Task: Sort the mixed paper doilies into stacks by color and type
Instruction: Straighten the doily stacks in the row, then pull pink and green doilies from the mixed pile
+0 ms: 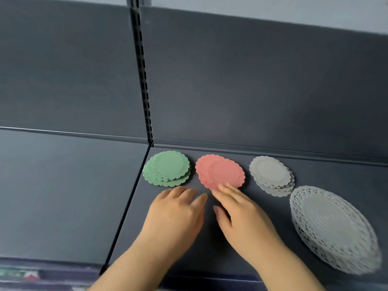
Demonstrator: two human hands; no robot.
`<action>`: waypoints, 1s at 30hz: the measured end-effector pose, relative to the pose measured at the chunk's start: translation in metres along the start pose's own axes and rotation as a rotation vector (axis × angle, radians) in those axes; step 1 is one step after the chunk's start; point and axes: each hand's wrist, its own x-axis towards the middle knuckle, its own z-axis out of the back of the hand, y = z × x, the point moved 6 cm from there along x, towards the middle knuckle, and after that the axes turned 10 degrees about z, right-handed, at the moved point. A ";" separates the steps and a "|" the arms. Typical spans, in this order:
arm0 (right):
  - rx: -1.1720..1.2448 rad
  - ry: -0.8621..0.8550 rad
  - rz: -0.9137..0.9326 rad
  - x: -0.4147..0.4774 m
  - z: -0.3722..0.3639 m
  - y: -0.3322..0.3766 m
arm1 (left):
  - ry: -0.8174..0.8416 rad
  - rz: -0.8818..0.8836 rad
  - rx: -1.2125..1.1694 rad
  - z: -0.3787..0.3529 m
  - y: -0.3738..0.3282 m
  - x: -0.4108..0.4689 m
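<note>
Four stacks of doilies lie on a dark shelf (210,238). A green stack (167,168) sits at the back left, a pink stack (220,172) in the middle and a small white stack (271,175) to its right. A large white lace stack (333,228) lies at the right front. My right hand (241,211) has straight fingers whose tips touch the near edge of the pink stack. My left hand (178,208) rests flat on the shelf just below the green stack, fingers relaxed, holding nothing.
The shelf's dark back panel (252,91) rises right behind the stacks, with a slotted upright post (144,80) at the left. A seam (128,202) divides this shelf from the neighbouring one on the left. The front edge runs along the bottom.
</note>
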 end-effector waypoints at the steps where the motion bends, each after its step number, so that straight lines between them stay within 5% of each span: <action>1: -0.001 0.000 0.003 -0.008 0.005 -0.004 | 0.009 0.007 0.008 -0.002 -0.010 -0.003; 8: 0.031 -0.026 0.011 -0.102 0.055 -0.046 | 0.008 0.031 0.005 -0.006 -0.123 -0.035; 18: 0.013 -0.171 -0.211 -0.284 0.135 -0.146 | 0.067 -0.110 -0.072 -0.039 -0.323 -0.063; 30: 0.042 -0.369 -0.407 -0.350 0.154 -0.243 | 0.134 -0.270 -0.172 -0.100 -0.414 -0.005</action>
